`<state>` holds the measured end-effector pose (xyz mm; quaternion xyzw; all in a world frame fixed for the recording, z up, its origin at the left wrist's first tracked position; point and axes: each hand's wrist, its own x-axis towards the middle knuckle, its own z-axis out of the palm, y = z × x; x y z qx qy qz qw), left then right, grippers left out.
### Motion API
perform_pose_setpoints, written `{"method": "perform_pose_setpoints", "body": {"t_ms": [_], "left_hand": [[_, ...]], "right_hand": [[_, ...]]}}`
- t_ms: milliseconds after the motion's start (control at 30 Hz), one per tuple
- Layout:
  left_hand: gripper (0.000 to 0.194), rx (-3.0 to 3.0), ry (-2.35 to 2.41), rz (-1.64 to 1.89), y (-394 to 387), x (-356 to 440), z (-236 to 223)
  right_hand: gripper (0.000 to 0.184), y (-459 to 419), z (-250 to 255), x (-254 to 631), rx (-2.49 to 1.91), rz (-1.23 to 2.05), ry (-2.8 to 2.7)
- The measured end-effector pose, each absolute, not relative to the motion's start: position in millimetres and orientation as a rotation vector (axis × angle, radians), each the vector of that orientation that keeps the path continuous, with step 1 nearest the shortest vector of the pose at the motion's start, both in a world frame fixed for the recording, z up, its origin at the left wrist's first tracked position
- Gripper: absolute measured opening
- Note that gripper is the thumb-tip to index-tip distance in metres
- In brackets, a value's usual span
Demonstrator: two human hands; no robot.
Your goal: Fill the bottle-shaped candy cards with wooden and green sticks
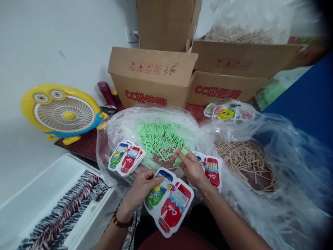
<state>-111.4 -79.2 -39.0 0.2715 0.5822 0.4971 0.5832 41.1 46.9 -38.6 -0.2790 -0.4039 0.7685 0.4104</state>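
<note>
My left hand [147, 185] pinches the upper left edge of a printed pouch [174, 207] shaped like two bottles, one green and marked Sprite, one red and marked Cola. In my right hand [191, 166] is a small bundle of thin green sticks [181, 157], the fingers closed round it. A heap of the same green sticks [161, 139] lies in an open clear plastic bag just beyond. Some stacked pouches [125, 158] rest on the bag to the left. Another pouch [212, 170], with brown sticks showing through its window, lies partly behind my right hand.
Brown sticks [247, 163] fill a second clear bag [288, 156] at the right. Cardboard boxes [153, 81] stand behind. A yellow fan [69, 114] and a purple bottle [106, 93] are at the left, above a white foam box [28, 201] holding many striped packets.
</note>
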Motion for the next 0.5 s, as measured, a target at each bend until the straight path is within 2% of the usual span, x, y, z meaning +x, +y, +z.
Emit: {"method": "perform_pose_setpoints", "body": {"t_ms": [200,267,367,500], "left_hand": [[0.029,0.640,1.247,1.115,-64,-90,-37],[0.030,0.658,1.258,1.095,-61,-88,-35],[0.028,0.677,1.289,1.069,-56,-87,-29],[0.024,0.780,1.314,1.023,-51,-87,-22]], "right_hand": [[0.014,31,-9,64,-0.603,1.913,-0.888],[0.010,28,-8,72,-0.694,1.818,-1.112],[0.014,28,-4,83,-0.805,1.552,-1.740],[0.016,31,2,94,-0.717,1.253,-2.282]]}}
